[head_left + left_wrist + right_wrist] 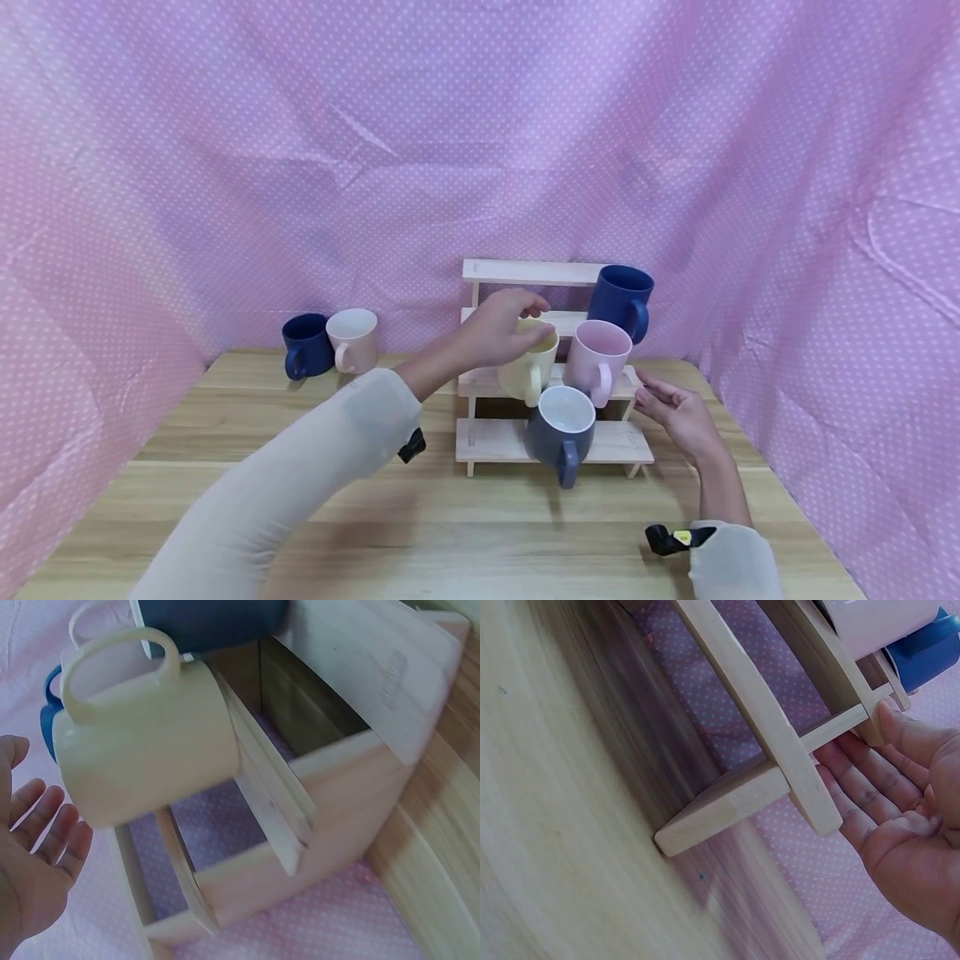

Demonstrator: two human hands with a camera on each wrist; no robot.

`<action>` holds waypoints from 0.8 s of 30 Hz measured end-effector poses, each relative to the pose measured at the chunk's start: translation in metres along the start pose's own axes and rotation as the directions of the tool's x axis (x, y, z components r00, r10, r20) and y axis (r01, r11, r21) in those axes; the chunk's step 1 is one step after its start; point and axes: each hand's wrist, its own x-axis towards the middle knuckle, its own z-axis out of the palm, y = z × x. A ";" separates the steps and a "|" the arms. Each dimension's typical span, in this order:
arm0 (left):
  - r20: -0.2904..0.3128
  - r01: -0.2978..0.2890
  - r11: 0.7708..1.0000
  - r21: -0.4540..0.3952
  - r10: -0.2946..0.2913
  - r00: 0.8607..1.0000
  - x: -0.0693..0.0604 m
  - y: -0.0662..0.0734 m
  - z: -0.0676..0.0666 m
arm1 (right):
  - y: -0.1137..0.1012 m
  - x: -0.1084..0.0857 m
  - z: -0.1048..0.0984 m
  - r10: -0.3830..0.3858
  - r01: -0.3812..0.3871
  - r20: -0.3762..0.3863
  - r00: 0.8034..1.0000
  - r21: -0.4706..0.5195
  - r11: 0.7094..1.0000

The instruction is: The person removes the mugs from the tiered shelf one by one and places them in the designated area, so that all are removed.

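Yellow mug (519,380), upright on the second tier of a wooden rack (487,440), beside a pink mug (598,354). Left hand (501,332): fingers parted, loosely bent, just beside the mug's rim, contact unclear; right hand (684,421): thumb and fingers pinching the rack's end.

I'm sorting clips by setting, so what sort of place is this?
Probably a staged tabletop set-up rather than a lived-in room: pink dotted cloth hangs around a wood-grain table, and a small stepped rack displays several mugs.
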 end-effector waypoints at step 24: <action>0.168 -0.030 0.996 0.081 0.016 0.986 0.055 0.057 0.047 | 0.000 0.001 -0.002 0.001 0.000 0.019 1.000 -0.007 1.000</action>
